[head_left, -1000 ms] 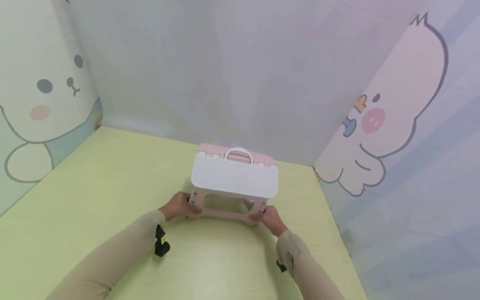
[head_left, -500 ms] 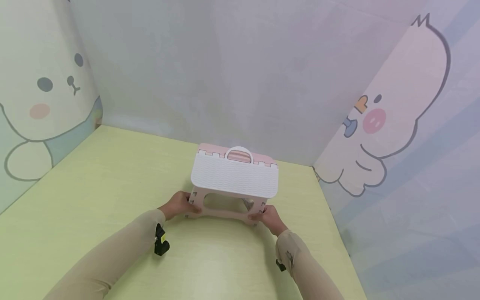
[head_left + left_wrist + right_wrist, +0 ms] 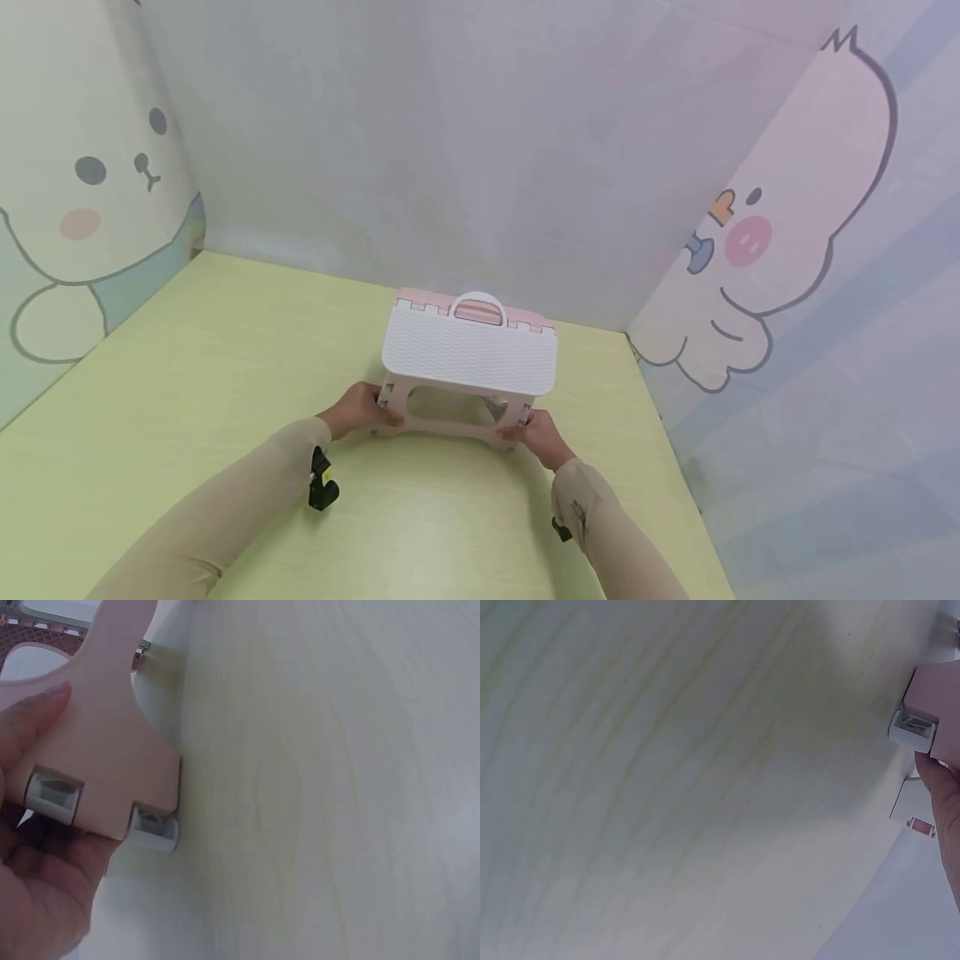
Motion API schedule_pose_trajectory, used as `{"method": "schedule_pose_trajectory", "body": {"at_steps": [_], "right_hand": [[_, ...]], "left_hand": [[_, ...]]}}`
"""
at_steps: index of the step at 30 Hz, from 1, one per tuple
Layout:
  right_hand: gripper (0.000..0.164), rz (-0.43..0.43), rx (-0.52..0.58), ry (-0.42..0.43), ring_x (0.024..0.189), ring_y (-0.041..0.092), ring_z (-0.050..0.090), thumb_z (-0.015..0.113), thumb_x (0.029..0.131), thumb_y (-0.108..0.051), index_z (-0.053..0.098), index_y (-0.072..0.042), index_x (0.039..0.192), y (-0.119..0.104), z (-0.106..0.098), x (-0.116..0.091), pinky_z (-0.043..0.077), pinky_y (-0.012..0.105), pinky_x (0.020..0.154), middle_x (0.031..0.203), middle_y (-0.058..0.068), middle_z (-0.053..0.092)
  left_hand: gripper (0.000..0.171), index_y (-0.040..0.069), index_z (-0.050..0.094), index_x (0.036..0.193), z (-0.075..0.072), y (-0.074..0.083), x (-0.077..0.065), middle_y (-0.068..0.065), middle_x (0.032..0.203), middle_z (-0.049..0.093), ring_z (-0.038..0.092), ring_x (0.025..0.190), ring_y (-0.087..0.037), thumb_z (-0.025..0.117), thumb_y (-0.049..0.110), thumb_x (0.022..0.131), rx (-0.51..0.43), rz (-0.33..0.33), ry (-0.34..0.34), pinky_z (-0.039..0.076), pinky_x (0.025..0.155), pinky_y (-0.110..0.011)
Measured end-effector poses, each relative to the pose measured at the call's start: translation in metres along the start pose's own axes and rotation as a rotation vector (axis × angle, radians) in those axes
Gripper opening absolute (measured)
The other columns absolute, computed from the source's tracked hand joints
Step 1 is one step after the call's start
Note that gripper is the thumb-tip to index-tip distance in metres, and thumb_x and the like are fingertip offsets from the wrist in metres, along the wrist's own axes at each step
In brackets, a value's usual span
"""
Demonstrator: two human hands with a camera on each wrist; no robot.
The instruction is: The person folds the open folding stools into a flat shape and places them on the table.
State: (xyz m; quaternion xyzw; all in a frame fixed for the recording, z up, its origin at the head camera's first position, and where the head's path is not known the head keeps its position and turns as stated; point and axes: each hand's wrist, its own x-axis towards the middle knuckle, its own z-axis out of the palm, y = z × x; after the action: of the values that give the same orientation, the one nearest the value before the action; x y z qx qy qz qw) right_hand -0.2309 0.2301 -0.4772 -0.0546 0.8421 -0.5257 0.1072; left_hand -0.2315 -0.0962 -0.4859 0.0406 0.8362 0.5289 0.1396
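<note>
A pink and white folding step stool (image 3: 468,348) stands unfolded on the table, its white textured half-top facing me and a white carry handle (image 3: 480,298) arched at the top. My left hand (image 3: 362,412) grips the lower left of its pink leg panel, thumb on the front face. In the left wrist view, the left hand (image 3: 45,885) has its fingers behind the panel, near white hinge pieces (image 3: 54,796). My right hand (image 3: 542,437) holds the lower right of the same panel. The right wrist view catches only part of the right hand (image 3: 943,802) at the pink leg's edge.
The stool sits on a pale yellow wood-grain table (image 3: 247,333), close to the grey-white back curtain (image 3: 375,150). Printed cartoon panels (image 3: 90,208) flank the table on both sides. Black camera mounts (image 3: 324,482) hang from both wrists.
</note>
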Motion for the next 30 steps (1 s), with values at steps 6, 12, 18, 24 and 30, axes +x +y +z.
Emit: {"method": "schedule_pose_trajectory", "body": {"at_steps": [6, 12, 18, 24, 30], "right_hand": [[0.036, -0.044, -0.004, -0.010, 0.106, 0.035, 0.061, 0.073, 0.073, 0.003, 0.064, 0.015, 0.106, -0.023, 0.000, -0.016, 0.046, 0.048, 0.091, 0.108, 0.024, 0.066], [0.038, -0.031, 0.001, -0.013, 0.106, 0.033, 0.061, 0.074, 0.074, 0.003, 0.064, 0.014, 0.108, -0.020, 0.001, -0.014, 0.046, 0.047, 0.092, 0.110, 0.023, 0.066], [0.040, -0.004, 0.010, -0.007, 0.110, 0.034, 0.059, 0.075, 0.074, 0.000, 0.065, 0.010, 0.111, 0.009, 0.002, 0.006, 0.044, 0.049, 0.094, 0.114, 0.021, 0.066], [0.040, -0.025, 0.007, 0.000, 0.107, 0.031, 0.060, 0.076, 0.072, -0.002, 0.066, 0.009, 0.109, 0.015, 0.002, 0.008, 0.045, 0.046, 0.092, 0.111, 0.019, 0.067], [0.040, -0.041, -0.010, -0.005, 0.105, 0.030, 0.061, 0.076, 0.072, -0.002, 0.066, 0.010, 0.108, 0.012, 0.001, 0.006, 0.045, 0.047, 0.092, 0.109, 0.020, 0.067]], "left_hand": [[0.052, -0.009, 0.064, 0.113, 0.001, -0.002, 0.000, -0.022, 0.113, 0.065, 0.062, 0.096, -0.027, 0.083, 0.015, 0.071, -0.005, -0.010, 0.009, 0.049, 0.086, -0.045], [0.051, -0.008, 0.064, 0.113, 0.001, -0.002, -0.001, -0.021, 0.111, 0.066, 0.062, 0.095, -0.026, 0.083, 0.015, 0.071, 0.003, -0.011, 0.016, 0.049, 0.086, -0.045], [0.051, -0.009, 0.064, 0.113, 0.001, -0.002, 0.000, -0.021, 0.112, 0.066, 0.062, 0.096, -0.026, 0.082, 0.015, 0.071, -0.002, -0.009, 0.013, 0.047, 0.089, -0.046], [0.051, -0.009, 0.063, 0.113, 0.001, -0.002, 0.000, -0.022, 0.113, 0.065, 0.062, 0.097, -0.027, 0.081, 0.015, 0.072, -0.004, -0.010, 0.007, 0.047, 0.089, -0.047], [0.050, -0.010, 0.063, 0.113, 0.001, -0.002, -0.001, -0.023, 0.112, 0.065, 0.062, 0.098, -0.028, 0.081, 0.014, 0.072, -0.012, -0.003, 0.004, 0.048, 0.088, -0.046]]}}
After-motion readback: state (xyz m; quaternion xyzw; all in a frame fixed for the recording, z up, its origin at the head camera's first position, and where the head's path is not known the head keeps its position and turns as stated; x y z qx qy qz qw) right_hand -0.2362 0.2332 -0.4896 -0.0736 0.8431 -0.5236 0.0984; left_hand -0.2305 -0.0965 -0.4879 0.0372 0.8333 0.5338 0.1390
